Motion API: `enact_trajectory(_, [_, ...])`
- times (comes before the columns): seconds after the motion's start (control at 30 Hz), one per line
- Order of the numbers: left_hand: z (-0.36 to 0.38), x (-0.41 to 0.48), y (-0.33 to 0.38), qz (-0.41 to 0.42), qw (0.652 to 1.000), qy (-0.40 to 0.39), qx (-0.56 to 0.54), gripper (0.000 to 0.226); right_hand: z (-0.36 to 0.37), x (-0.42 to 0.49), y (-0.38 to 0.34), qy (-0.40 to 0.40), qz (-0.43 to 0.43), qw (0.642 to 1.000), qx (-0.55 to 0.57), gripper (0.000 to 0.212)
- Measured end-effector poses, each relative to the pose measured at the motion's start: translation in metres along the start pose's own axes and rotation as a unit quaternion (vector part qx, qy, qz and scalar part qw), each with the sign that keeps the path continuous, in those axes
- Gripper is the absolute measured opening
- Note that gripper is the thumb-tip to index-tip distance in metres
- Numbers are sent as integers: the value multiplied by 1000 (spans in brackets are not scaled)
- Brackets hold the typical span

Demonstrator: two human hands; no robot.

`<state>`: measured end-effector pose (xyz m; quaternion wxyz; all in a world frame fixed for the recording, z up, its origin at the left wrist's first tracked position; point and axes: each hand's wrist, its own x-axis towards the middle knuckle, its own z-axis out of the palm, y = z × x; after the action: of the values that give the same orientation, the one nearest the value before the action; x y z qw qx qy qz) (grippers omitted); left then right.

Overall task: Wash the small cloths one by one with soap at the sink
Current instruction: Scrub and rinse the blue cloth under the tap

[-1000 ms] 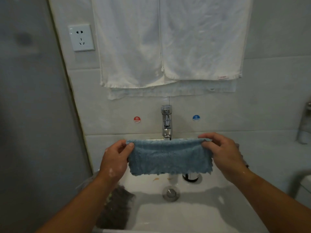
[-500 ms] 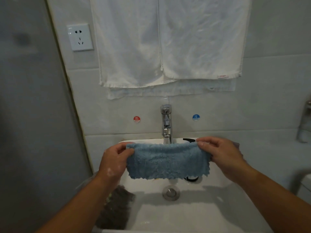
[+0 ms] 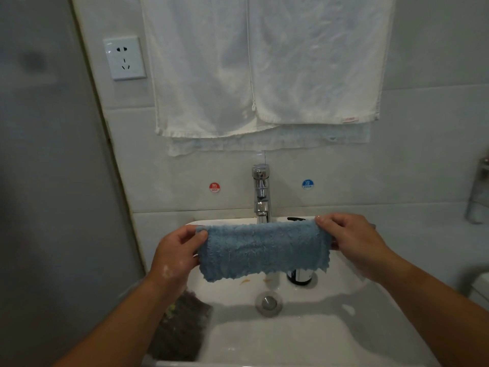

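Head | fuzzy blue rectangular cloth (image 3: 262, 250) | left hand (image 3: 176, 254), right hand (image 3: 354, 242): fingers pinch ends

wall tile left of the tap (image 3: 261, 192): round red sticker (image 3: 214, 187), one chinese character above the word "hot". wall tile right of the tap: round blue sticker (image 3: 307, 184), one chinese character above "cold". white towel (image 3: 317, 62), lower right hem: small red tag (image 3: 351, 119), print illegible. dark bottle (image 3: 301, 277) in the sink (image 3: 352, 324): label mostly behind the blue cloth (image 3: 262, 250), not readable.
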<state>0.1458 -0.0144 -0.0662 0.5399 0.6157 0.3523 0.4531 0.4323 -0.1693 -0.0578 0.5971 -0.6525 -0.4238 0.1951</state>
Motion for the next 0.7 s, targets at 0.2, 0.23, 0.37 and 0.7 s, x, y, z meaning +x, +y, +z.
enact_trajectory(0.2, [-5, -3, 2, 20, 999, -23, 14, 16, -1, 1, 0, 16, -6, 999, -40, 32])
enact_trajectory(0.23, [-6, -2, 1, 18, 999, -25, 18, 17, 0, 0, -3, 14, -6, 1000, -22, 30])
enact_trajectory(0.37, [-4, 2, -3, -28, 1000, -5, 7, 14, 4, -5, -7, 11, 6, 1000, 3, 28])
enact_trajectory(0.7, [23, -7, -9, -101, 994, 34, -31, 9, 32, -10, 3, 49, 62, 997, -14, 28])
